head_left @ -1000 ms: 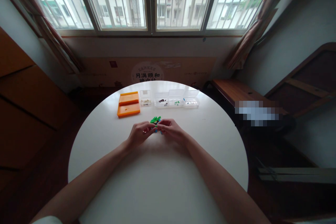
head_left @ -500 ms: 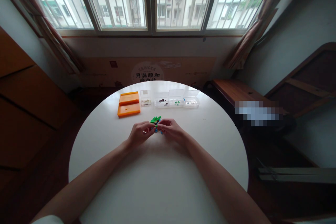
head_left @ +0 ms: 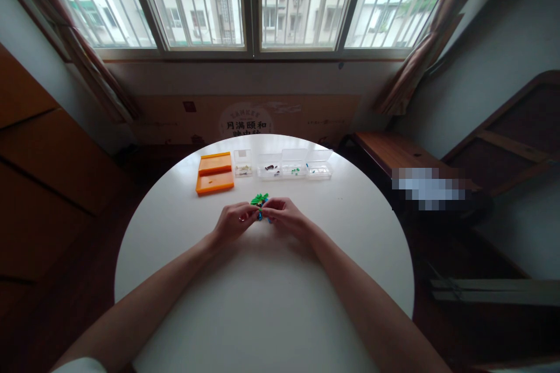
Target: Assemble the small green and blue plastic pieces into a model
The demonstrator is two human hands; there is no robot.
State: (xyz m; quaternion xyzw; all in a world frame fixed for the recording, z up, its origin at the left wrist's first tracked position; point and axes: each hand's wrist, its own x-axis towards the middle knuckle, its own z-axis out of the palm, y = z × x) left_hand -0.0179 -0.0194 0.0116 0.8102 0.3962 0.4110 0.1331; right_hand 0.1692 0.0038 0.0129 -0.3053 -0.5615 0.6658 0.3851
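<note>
A small building-brick model [head_left: 259, 199], with green leaf-like pieces on top and blue parts below, is between my hands near the middle of the table. My left hand [head_left: 235, 219] is closed in a pinch at its left side. From the other side, my right hand [head_left: 285, 215] pinches it too, thumb and forefinger nearly meeting the left fingertips. A tiny bright green bit shows between the fingertips. My fingers cover much of the model, so its lower part is mostly hidden.
The round white table [head_left: 271, 303] carries an open orange case [head_left: 215, 180] at back left. Beside it stand clear plastic boxes [head_left: 242, 164] with lids up, holding small pale, dark, green and blue pieces. A wooden bench [head_left: 389, 148] stands to the right.
Both hands stay in place around the model, with only a very slight shift of the fingers. The case and boxes have not moved.
</note>
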